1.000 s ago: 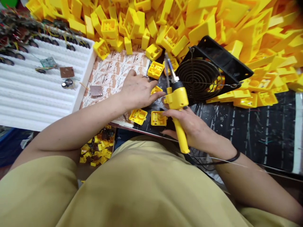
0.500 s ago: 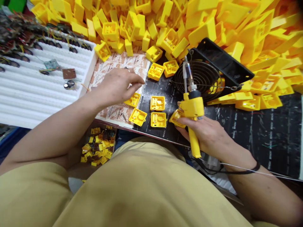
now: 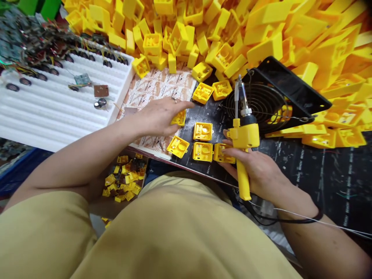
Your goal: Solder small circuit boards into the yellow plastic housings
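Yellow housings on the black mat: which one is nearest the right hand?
The rightmost housing in the front row, against the right hand's fingers; the others lie further from the hand.

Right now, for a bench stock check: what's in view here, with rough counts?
Loose plastic housings: about seven, yellow, on and around the mat's near end.
Heaped plastic housings: too many to count, yellow, piled across the back.
Soldering iron: one, yellow handle, upright at right.
Wire-guarded fan: one, black, behind the iron.
Bench mat: one, black, printed BENCH, right and centre.
Printed paper sheet: one, tan and white, left of the mat.
Ridged foam tray: one, white, far left.
Small circuit boards: two, green and brown, on the tray.
Small pieces: many, yellow and brown, in a pile at lower left.
Left hand: one, ringed, open over a housing.
Right hand: one, gripping the iron.
Shirt: one, tan, foreground.
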`<state>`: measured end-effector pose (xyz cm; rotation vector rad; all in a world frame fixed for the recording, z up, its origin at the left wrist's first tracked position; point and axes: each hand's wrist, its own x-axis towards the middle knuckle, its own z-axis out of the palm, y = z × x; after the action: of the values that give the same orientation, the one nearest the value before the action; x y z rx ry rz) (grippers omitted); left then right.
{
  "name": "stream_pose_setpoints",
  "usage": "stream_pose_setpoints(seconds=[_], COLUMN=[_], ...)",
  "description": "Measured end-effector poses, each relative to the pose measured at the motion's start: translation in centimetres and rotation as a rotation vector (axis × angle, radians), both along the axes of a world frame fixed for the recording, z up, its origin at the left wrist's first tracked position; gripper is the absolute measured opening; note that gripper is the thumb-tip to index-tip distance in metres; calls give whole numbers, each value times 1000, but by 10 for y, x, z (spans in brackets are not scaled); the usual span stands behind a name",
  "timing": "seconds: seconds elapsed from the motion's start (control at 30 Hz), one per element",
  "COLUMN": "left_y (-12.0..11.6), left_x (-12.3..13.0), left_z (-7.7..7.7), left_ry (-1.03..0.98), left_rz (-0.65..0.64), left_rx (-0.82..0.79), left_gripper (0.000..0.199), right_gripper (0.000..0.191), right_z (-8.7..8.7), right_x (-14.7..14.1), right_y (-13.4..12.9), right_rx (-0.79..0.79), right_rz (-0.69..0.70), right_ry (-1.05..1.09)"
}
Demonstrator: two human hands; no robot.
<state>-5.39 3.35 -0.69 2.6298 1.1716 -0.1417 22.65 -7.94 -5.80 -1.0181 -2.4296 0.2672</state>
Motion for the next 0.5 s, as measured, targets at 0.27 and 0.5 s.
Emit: stream_pose_setpoints(seconds=[0.27,0.5], left_y=[-6,-15], left_x=[-9,1], left_z=[-3,-7], left_ry=[-136,32], left_rz=[112,51], left_rx=[17,-60], left_gripper=[46,41], right_gripper=[42,31], right_z=[0,1], right_x=[8,5], right_y=[-1,-1], right_rx=[-36,6], right_rz=[-22,-29], right_ry=[17,-27])
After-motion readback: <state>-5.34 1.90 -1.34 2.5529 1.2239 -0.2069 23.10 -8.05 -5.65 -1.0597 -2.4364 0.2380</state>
